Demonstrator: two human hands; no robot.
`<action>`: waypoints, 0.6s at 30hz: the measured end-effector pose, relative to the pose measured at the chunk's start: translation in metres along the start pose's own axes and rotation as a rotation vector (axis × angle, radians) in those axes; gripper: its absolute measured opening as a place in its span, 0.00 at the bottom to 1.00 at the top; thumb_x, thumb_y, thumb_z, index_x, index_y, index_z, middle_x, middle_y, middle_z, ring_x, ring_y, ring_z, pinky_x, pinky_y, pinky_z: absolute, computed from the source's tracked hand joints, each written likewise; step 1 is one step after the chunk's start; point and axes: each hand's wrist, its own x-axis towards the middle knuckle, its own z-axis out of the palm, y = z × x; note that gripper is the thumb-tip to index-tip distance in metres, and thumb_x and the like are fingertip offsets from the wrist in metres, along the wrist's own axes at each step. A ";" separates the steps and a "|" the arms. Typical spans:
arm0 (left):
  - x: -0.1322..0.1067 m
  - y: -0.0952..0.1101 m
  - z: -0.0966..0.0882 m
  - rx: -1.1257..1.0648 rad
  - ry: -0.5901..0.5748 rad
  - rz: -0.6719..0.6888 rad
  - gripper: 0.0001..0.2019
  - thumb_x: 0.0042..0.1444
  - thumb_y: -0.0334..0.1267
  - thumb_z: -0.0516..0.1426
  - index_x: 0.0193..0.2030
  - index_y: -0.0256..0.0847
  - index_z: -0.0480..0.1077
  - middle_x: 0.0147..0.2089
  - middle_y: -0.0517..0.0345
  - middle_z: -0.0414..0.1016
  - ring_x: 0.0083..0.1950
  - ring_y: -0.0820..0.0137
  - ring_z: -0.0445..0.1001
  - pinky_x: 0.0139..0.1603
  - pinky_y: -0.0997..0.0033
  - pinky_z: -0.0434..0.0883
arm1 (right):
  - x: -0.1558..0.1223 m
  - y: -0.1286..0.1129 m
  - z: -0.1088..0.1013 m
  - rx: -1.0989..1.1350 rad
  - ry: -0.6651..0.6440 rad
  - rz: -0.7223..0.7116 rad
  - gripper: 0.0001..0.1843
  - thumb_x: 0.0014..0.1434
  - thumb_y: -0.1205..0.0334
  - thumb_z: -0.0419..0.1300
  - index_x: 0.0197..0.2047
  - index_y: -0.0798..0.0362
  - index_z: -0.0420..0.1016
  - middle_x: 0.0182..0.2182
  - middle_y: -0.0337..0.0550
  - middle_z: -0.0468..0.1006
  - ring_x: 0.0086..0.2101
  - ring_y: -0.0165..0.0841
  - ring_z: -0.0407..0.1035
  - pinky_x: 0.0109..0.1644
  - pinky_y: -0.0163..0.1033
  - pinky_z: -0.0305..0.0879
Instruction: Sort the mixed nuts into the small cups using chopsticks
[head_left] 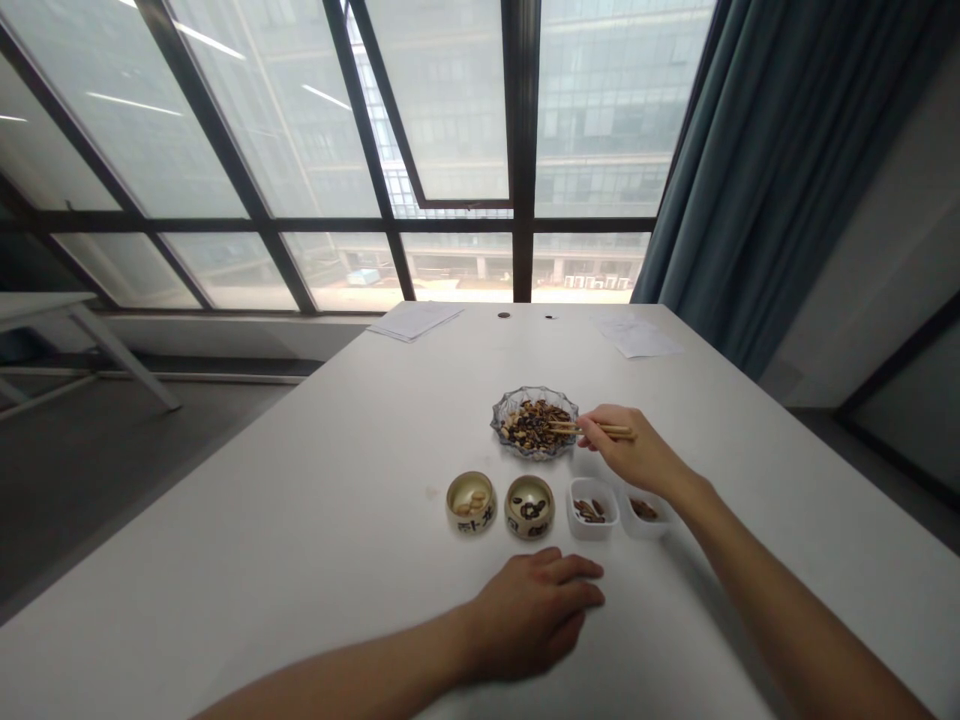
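Observation:
My right hand [619, 440] is closed around a pair of wooden chopsticks [566, 429], whose tips reach into the mixed seeds and nuts [534, 425] in a scalloped glass bowl [498, 440]. Whether the tips pinch a piece is too small to tell. My left hand [536, 610] rests on the table with its fingers stretched out, holding nothing. Just beyond it stand a round ceramic cup [451, 500] with pale nuts, a second ceramic cup [511, 503] with dark seeds, and a square plastic tub [592, 530] with long striped seeds. Another plastic tub [651, 528] with brownish pieces sits partly behind my right forearm.
The white table [337, 480] stretches toward the windows. Papers [416, 320] lie at its far left corner and a sheet [641, 337] at the far right. A blue curtain [750, 200] hangs at the right, and another table [45, 305] stands at the left.

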 end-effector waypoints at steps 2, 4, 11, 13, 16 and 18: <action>0.000 0.000 0.000 -0.002 -0.001 -0.001 0.15 0.66 0.34 0.54 0.58 0.49 0.71 0.67 0.63 0.73 0.55 0.62 0.78 0.60 0.59 0.76 | 0.001 0.002 0.002 0.017 -0.003 -0.008 0.22 0.73 0.52 0.53 0.34 0.54 0.82 0.33 0.48 0.82 0.32 0.38 0.78 0.37 0.39 0.73; 0.000 0.000 0.000 -0.002 -0.002 0.000 0.15 0.66 0.34 0.54 0.58 0.49 0.71 0.68 0.63 0.73 0.55 0.62 0.78 0.61 0.59 0.76 | 0.001 0.004 0.003 0.024 -0.002 -0.022 0.22 0.73 0.52 0.54 0.35 0.54 0.82 0.33 0.48 0.81 0.32 0.37 0.77 0.37 0.39 0.73; 0.000 -0.001 0.001 0.008 0.004 0.001 0.15 0.66 0.34 0.54 0.58 0.49 0.70 0.67 0.63 0.73 0.55 0.62 0.78 0.60 0.59 0.76 | 0.001 0.004 0.002 0.037 0.014 -0.036 0.23 0.73 0.52 0.54 0.32 0.54 0.81 0.33 0.48 0.80 0.31 0.36 0.76 0.37 0.39 0.73; 0.000 -0.001 0.000 0.003 0.003 0.002 0.16 0.66 0.33 0.54 0.58 0.49 0.70 0.67 0.63 0.73 0.55 0.62 0.78 0.60 0.59 0.76 | 0.002 0.004 0.002 0.041 0.017 -0.033 0.23 0.73 0.51 0.54 0.32 0.54 0.82 0.32 0.48 0.81 0.31 0.36 0.76 0.36 0.40 0.73; 0.000 0.000 -0.001 0.002 -0.004 0.004 0.16 0.65 0.33 0.55 0.58 0.49 0.71 0.67 0.62 0.73 0.55 0.62 0.78 0.59 0.60 0.76 | 0.002 0.005 0.004 0.097 0.010 -0.007 0.22 0.72 0.51 0.55 0.35 0.54 0.83 0.33 0.48 0.84 0.32 0.38 0.78 0.36 0.41 0.74; 0.000 0.000 -0.001 0.005 -0.006 0.003 0.16 0.65 0.33 0.54 0.58 0.49 0.71 0.67 0.62 0.73 0.54 0.62 0.78 0.58 0.59 0.76 | 0.002 0.006 0.005 0.129 0.010 0.012 0.20 0.72 0.52 0.56 0.37 0.54 0.85 0.34 0.48 0.86 0.34 0.40 0.79 0.36 0.42 0.74</action>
